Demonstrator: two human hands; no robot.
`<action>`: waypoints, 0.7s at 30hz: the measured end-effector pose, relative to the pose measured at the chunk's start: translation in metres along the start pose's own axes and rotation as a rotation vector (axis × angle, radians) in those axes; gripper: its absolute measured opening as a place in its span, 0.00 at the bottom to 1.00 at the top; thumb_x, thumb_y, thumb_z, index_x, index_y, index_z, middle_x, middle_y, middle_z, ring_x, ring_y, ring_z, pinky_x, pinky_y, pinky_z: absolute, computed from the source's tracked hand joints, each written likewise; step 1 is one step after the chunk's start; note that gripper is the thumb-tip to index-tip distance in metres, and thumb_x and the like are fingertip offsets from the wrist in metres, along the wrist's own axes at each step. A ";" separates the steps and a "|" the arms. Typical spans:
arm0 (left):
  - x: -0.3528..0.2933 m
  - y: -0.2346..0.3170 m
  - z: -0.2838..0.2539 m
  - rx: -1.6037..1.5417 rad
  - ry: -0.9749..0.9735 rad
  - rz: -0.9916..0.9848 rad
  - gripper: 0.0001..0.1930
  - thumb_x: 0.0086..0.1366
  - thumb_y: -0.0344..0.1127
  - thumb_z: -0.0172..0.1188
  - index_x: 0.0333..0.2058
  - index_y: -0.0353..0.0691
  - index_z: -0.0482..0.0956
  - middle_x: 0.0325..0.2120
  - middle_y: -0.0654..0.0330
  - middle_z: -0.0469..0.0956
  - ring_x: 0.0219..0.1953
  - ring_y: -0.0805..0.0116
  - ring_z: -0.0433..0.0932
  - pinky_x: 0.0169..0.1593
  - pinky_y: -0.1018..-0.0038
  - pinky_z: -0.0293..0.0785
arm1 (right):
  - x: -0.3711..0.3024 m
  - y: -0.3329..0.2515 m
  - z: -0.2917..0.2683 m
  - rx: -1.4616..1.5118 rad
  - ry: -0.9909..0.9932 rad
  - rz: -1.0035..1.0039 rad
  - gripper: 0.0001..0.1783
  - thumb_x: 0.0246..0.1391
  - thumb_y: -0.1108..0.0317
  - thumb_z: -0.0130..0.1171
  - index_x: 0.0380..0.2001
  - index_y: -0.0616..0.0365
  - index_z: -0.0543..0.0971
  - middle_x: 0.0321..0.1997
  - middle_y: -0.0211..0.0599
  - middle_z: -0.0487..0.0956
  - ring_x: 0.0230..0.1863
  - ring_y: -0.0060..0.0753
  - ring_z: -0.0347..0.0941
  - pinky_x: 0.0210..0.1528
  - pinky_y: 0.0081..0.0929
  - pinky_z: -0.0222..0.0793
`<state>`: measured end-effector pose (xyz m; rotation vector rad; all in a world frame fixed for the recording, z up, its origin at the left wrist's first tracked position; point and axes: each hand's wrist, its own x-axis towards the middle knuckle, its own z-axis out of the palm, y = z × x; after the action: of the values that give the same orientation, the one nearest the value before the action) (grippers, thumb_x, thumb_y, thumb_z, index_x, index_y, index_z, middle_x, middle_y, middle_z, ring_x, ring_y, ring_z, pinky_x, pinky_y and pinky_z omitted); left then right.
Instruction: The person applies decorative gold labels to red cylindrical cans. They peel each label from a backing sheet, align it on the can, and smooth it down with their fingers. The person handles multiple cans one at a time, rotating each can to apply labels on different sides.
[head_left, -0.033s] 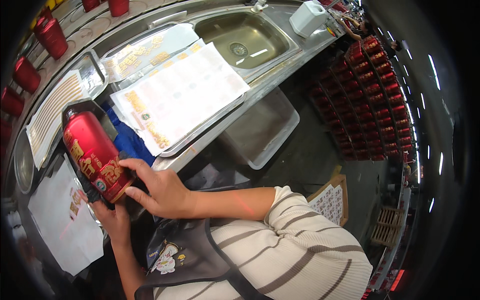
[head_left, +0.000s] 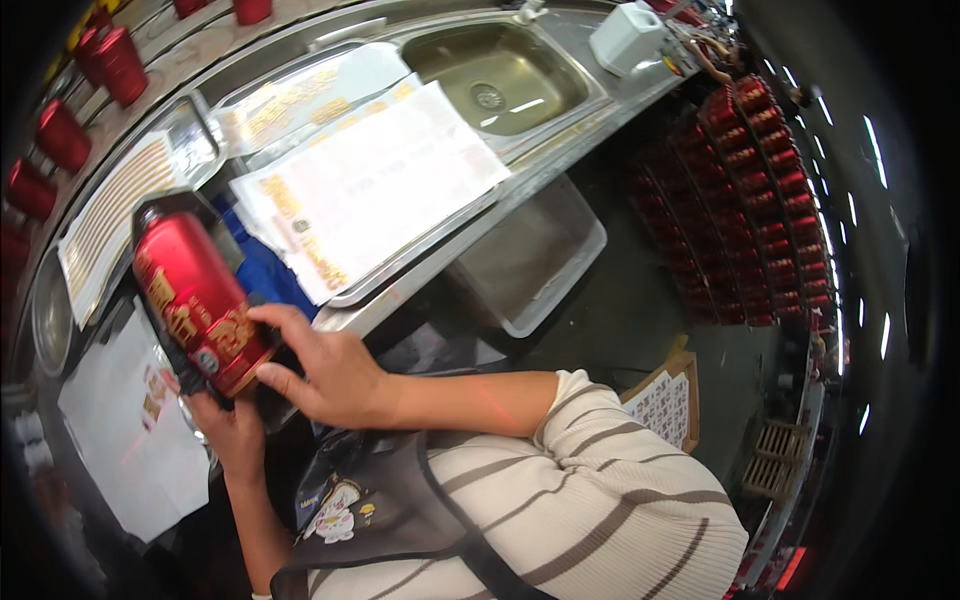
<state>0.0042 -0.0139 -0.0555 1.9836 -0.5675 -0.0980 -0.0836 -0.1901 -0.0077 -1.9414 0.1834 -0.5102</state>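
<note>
A shiny red bottle [head_left: 190, 285] with gold lettering and a small round emblem lies tilted before me, its dark neck pointing to the upper left. Something dark and hard-edged sits behind its neck and side; I cannot make out what. My left hand [head_left: 228, 430] supports the bottle from below at its base end, with the fingers partly hidden behind it. Across the base, my right hand [head_left: 325, 365] grips with thumb and forefinger, and a black cover shows on the forefinger's tip. Right of the bottle, a stack of white transfer sheets [head_left: 390, 190] with gold print lies on a tray.
A sheet with gold stripes [head_left: 125, 205] and a pale sheet [head_left: 125, 430] lie at the left. Blue cloth [head_left: 265, 270] is beside the bottle. Beyond are a sink [head_left: 500, 75] holding water and a white container [head_left: 628, 38]. Several red bottles [head_left: 62, 135] stand far left; stacked ones fill the right.
The whole view has shifted slightly, so everything sits a little further right. Both hands keep their hold on the bottle, which looks barely turned.
</note>
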 end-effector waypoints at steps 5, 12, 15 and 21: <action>0.007 0.019 -0.007 0.132 0.046 0.106 0.43 0.56 0.42 0.72 0.67 0.37 0.61 0.70 0.45 0.55 0.74 0.45 0.49 0.72 0.46 0.35 | 0.011 0.002 -0.007 -0.004 -0.138 0.098 0.33 0.58 0.59 0.65 0.62 0.59 0.65 0.38 0.44 0.76 0.28 0.37 0.72 0.31 0.31 0.69; -0.017 0.035 0.002 0.309 0.165 0.200 0.37 0.55 0.44 0.73 0.61 0.38 0.71 0.70 0.39 0.53 0.73 0.40 0.49 0.70 0.41 0.32 | 0.013 -0.008 -0.002 -0.065 -0.120 -0.029 0.34 0.57 0.62 0.67 0.62 0.60 0.65 0.36 0.39 0.77 0.20 0.21 0.64 0.24 0.22 0.62; -0.018 0.028 0.004 0.251 0.173 0.140 0.34 0.55 0.42 0.72 0.59 0.37 0.73 0.70 0.39 0.55 0.73 0.41 0.51 0.70 0.41 0.31 | 0.013 -0.002 -0.002 0.022 -0.172 0.156 0.36 0.58 0.57 0.66 0.63 0.61 0.63 0.31 0.40 0.75 0.18 0.25 0.65 0.23 0.23 0.62; -0.016 0.037 0.006 0.256 0.196 0.082 0.25 0.56 0.41 0.71 0.50 0.34 0.80 0.69 0.38 0.57 0.73 0.42 0.51 0.70 0.40 0.32 | 0.001 -0.012 0.002 -0.101 -0.153 0.177 0.37 0.60 0.60 0.64 0.64 0.63 0.60 0.27 0.37 0.74 0.19 0.24 0.66 0.22 0.23 0.62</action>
<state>-0.0247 -0.0257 -0.0292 2.1830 -0.5544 0.2287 -0.0828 -0.1838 0.0026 -2.0307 0.2839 -0.2383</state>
